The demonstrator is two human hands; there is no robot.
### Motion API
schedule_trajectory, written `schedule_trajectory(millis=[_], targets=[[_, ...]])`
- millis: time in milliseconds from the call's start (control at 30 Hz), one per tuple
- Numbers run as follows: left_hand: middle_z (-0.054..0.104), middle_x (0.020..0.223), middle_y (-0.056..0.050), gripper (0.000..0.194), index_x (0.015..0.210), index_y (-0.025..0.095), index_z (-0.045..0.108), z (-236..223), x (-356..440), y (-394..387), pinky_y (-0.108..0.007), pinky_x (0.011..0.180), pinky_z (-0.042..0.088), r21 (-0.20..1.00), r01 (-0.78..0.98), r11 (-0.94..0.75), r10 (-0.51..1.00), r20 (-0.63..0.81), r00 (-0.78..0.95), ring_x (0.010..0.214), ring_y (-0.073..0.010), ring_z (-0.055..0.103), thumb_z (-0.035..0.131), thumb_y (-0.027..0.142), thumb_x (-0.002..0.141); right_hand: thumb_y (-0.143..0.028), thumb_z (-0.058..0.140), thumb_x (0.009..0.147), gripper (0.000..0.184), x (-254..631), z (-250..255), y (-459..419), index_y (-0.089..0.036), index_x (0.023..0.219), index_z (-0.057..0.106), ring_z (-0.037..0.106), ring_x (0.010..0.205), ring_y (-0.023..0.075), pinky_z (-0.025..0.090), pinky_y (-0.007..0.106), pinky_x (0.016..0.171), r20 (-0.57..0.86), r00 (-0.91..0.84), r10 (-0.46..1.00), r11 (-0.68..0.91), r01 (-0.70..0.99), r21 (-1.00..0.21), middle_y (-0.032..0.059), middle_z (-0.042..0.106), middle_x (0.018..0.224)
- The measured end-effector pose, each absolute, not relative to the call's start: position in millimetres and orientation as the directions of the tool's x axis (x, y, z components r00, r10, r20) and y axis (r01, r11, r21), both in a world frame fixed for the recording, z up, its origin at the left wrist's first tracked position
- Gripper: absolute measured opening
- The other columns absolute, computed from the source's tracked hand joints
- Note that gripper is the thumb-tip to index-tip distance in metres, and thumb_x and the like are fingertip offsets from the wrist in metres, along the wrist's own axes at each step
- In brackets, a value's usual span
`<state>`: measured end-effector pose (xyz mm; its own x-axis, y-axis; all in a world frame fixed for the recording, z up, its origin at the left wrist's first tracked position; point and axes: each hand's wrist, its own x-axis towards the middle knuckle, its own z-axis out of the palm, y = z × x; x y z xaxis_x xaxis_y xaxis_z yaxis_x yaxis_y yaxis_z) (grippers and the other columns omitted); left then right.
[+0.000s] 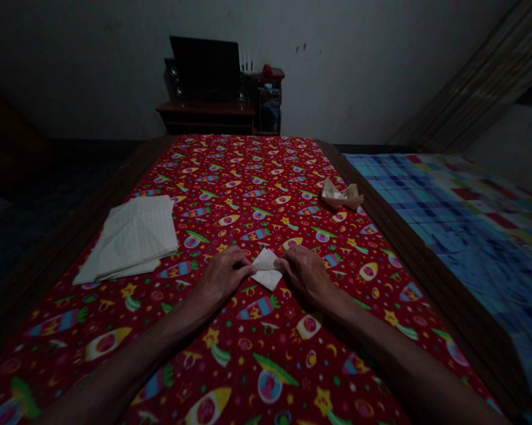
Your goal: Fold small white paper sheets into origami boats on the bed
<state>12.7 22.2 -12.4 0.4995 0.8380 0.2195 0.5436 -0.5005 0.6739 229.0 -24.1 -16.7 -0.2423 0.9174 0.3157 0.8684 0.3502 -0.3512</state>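
A small folded piece of white paper (pixel 266 277) lies turned like a diamond on the red patterned cloth (pixel 243 342), with creases across its middle. My left hand (pixel 225 268) pinches its left corner between thumb and fingers. On the opposite side, my right hand (pixel 305 270) has the right corner between thumb and curled fingers. To the left rests a stack of whitish paper sheets (pixel 135 233), its edges uneven. A folded paper box (pixel 342 198), brownish with pale bits inside, sits farther off to the right.
Dark wooden edging (pixel 407 248) borders the cloth. Beyond the far end stand a dark screen (pixel 206 68) on a wooden desk (pixel 206 112) and a red telephone (pixel 273 72). On the right is a bed surface with a blue checked cover (pixel 429 218). The room is dim.
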Motion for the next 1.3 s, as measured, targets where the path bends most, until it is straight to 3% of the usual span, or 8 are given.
schedule_trajectory(millis=[100, 233, 467, 600, 900, 1300], targets=[[0.058, 0.078, 0.000, 0.018, 0.069, 0.017, 0.066, -11.4, 11.0, 21.5, -0.024, 0.065, 0.043, 0.665, 0.541, -0.514, 0.827, 0.217, 0.519, 0.071, -0.0126, 0.056, 0.058, 0.026, 0.082, -0.030, 0.043, 0.094, 0.026, 225.5, -14.2, -21.1, -0.016, 0.077, 0.058, 0.047, 0.064, 0.0139, 0.027, 0.026, 0.056, 0.289, -0.258, 0.922, 0.327, 0.918, -0.223, 0.0038, 0.056, 0.075], [0.057, 0.080, -0.001, 0.019, 0.069, 0.018, 0.067, -9.3, 10.3, 19.4, -0.024, 0.065, 0.044, 0.656, 0.562, -0.504, 0.837, 0.211, 0.505, 0.072, -0.0126, 0.055, 0.057, 0.027, 0.082, -0.030, 0.044, 0.094, 0.025, 223.3, -7.2, -17.2, -0.015, 0.080, 0.058, 0.045, 0.062, 0.0131, 0.024, 0.026, 0.056, 0.217, -0.294, 0.931, 0.330, 0.930, -0.158, 0.0041, 0.057, 0.076], [0.053, 0.083, -0.001, 0.013, 0.064, 0.016, 0.064, -10.9, 11.2, 22.1, -0.024, 0.066, 0.044, 0.618, 0.612, -0.494, 0.854, 0.211, 0.476, 0.076, -0.0133, 0.054, 0.066, 0.023, 0.074, -0.033, 0.046, 0.093, 0.025, 222.3, -5.3, -15.6, -0.015, 0.081, 0.059, 0.047, 0.062, 0.0131, 0.023, 0.026, 0.056, 0.179, -0.282, 0.943, 0.310, 0.938, -0.155, 0.0047, 0.059, 0.077], [0.052, 0.085, -0.001, 0.013, 0.061, 0.016, 0.065, -9.3, 9.2, 24.2, -0.023, 0.063, 0.044, 0.659, 0.607, -0.444, 0.869, 0.153, 0.470, 0.074, -0.0126, 0.054, 0.067, 0.024, 0.072, -0.033, 0.047, 0.092, 0.025, 221.9, -10.1, -14.6, -0.016, 0.079, 0.058, 0.048, 0.062, 0.0132, 0.023, 0.026, 0.056, 0.208, -0.266, 0.941, 0.299, 0.942, -0.150, 0.0043, 0.059, 0.076], [0.054, 0.080, -0.002, 0.028, 0.063, 0.019, 0.067, 0.0, 5.4, 27.8, -0.025, 0.066, 0.043, 0.749, 0.557, -0.358, 0.896, 0.109, 0.430, 0.075, -0.0142, 0.053, 0.051, 0.031, 0.081, -0.032, 0.044, 0.093, 0.025, 224.0, -13.7, -15.2, -0.016, 0.080, 0.059, 0.050, 0.065, 0.0137, 0.026, 0.026, 0.057, 0.231, -0.283, 0.931, 0.326, 0.929, -0.176, 0.0045, 0.059, 0.078], [0.052, 0.082, -0.001, 0.011, 0.067, 0.017, 0.064, -1.3, 11.3, 19.3, -0.025, 0.064, 0.044, 0.703, 0.608, -0.369, 0.891, 0.081, 0.447, 0.074, -0.0132, 0.054, 0.063, 0.024, 0.074, -0.034, 0.048, 0.092, 0.024, 224.3, -15.5, -14.9, -0.017, 0.077, 0.058, 0.047, 0.062, 0.0132, 0.025, 0.026, 0.055, 0.260, -0.275, 0.926, 0.321, 0.934, -0.157, 0.0034, 0.057, 0.074]])
